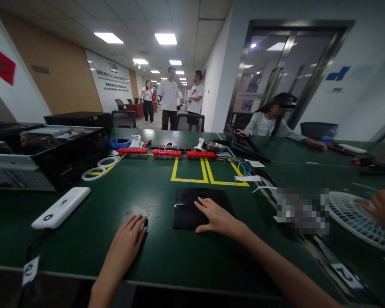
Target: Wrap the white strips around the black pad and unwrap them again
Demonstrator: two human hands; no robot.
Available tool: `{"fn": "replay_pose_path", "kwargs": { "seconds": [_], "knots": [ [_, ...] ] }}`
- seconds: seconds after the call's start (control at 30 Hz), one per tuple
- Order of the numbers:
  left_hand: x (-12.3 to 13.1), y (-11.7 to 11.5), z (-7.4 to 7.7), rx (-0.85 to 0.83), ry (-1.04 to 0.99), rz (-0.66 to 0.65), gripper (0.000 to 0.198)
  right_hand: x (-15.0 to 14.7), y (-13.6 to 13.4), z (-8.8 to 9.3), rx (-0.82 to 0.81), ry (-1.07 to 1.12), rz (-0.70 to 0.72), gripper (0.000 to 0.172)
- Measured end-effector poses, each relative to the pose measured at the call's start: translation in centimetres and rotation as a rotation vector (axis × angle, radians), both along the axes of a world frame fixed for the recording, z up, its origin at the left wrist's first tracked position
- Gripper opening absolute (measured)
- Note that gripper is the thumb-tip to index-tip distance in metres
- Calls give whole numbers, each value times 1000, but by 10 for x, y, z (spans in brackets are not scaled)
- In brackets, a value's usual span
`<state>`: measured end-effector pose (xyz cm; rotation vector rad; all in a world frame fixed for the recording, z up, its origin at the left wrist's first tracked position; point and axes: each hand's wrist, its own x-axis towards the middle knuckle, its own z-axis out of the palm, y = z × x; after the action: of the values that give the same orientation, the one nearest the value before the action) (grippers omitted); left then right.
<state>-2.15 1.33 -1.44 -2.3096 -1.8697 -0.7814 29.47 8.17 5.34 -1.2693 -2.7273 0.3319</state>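
Observation:
My right hand [213,216] rests with its fingers spread on a flat, glossy black panel [186,211] on the green table. To its left, my left hand [128,235] is over the table with its fingers curved close together. A small dark and light object [144,224] shows at its fingertips, too small to name. Beyond the panel, yellow tape rectangles [190,180] mark the table. Behind them stand several red trays, among them a middle one [167,152], with a blue bin [120,143] to their left.
An open computer case [73,156] stands at the left, near white rings [93,173] and a white power bank [62,207]. Coloured wires [244,167] and a round fan [356,214] are at the right. Another person's hand [383,207] is by the fan. A person sits across the table.

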Motion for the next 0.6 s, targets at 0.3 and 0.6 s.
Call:
{"fn": "replay_pose_path", "kwargs": {
  "seconds": [0.3, 0.6],
  "knots": [
    [48, -4, 6, -36, 15, -277, 49, -52, -32, -27, 179, 91, -22, 84],
    [50, 1, -3, -52, -9, -182, 35, -47, -21, -10, 126, 101, 56, 74]
  ]
}}
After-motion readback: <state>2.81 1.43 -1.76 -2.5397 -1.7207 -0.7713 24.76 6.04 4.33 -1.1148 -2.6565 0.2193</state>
